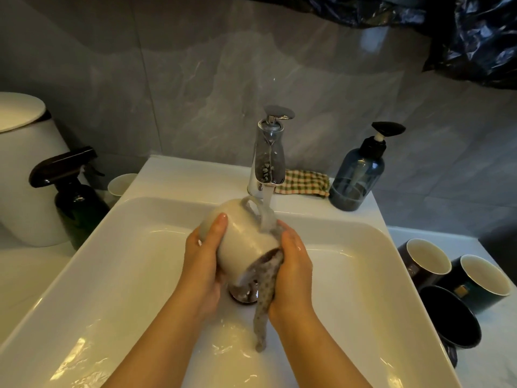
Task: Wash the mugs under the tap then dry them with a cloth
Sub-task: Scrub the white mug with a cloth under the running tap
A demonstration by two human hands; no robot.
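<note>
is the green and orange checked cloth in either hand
No, the green and orange checked cloth lies on the white sink ledge beside the chrome tap; the right hand holds a grey spotted rag.

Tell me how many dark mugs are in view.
3, on the counter right of the sink: back mug, right mug, near mug. Others may lie outside the frame.

No legible text anywhere; gold label (460,290) on dark mug (475,282) too blurred to read.

A home bathroom: white basin (134,247), chrome tap (267,161), tiled wall (195,79), soap bottle (356,175).
</note>
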